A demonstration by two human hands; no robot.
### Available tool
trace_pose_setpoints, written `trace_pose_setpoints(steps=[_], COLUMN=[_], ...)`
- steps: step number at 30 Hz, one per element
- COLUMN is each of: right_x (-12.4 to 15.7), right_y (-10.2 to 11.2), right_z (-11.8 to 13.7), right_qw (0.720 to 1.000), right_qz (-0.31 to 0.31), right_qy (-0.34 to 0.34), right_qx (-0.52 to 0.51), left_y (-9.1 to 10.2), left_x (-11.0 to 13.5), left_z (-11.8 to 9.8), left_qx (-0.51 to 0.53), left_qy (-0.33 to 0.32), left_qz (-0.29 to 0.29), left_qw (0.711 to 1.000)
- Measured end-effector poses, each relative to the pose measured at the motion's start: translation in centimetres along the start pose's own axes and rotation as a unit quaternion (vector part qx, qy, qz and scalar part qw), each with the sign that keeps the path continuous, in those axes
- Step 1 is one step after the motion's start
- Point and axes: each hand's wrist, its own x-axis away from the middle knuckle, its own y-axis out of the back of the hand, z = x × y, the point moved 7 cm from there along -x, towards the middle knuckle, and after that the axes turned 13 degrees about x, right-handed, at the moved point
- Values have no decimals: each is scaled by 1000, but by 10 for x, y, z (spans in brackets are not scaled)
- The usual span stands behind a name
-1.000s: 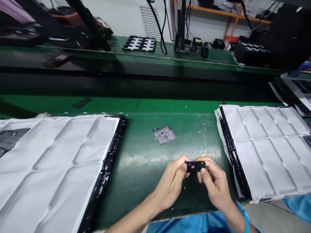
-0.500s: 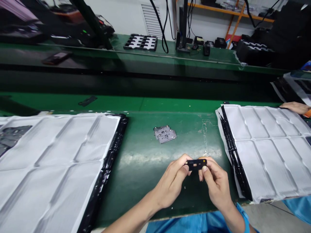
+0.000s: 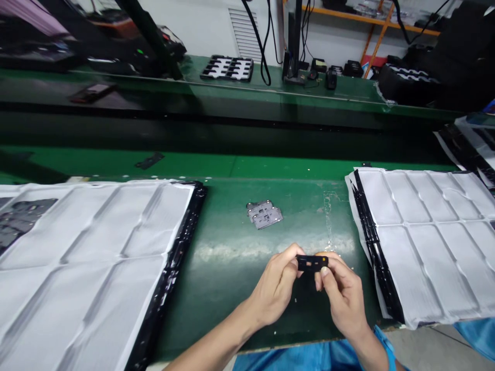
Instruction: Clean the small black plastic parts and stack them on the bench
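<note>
A small flat black plastic part (image 3: 311, 263) with cut-out slots and a yellow spot at its right end is held up over the green bench. My left hand (image 3: 275, 288) pinches its left end between thumb and fingers. At the right end, my right hand (image 3: 342, 288) grips it the same way, the thumb on the near edge. Beyond the hands lies a small pile of flat grey parts (image 3: 265, 214) on the bench. What the part's underside looks like is hidden.
White-covered tray stacks stand left (image 3: 96, 237) and right (image 3: 433, 247) of the hands. Past the green bench (image 3: 228, 288) runs a dark conveyor belt (image 3: 232, 136). A dark part (image 3: 150, 161) lies near it. On the far ledge sits a compartmented tray (image 3: 227, 68).
The black part is tilted slightly differently, still between both hands. Another person's hand at the right tray stack has gone from view. The whole view has shifted slightly.
</note>
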Motion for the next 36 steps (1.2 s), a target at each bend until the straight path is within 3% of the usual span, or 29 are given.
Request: trace_pose_setpoints(steps=[8, 13, 23, 30, 36], right_x=[-1, -1, 2, 1, 3], right_y=[4, 5, 3, 11, 11], right_z=[-2, 0, 2, -2, 1], right_qw=[1000, 1000, 1000, 999, 999], right_qz=[-8, -15, -12, -30, -37], right_qy=[-16, -5, 5, -17, -10], right_qx=[4, 11, 17, 9, 19], left_y=[-3, 0, -1, -8, -7], left_x=[-2, -4, -6, -3, -5], left_z=[-8, -2, 0, -9, -5], left_qx=[17, 13, -14, 16, 12], left_qy=[-8, 16, -9, 6, 5], left_qz=[56, 23, -4, 62, 31], left_qw=[998, 1000, 1000, 998, 999])
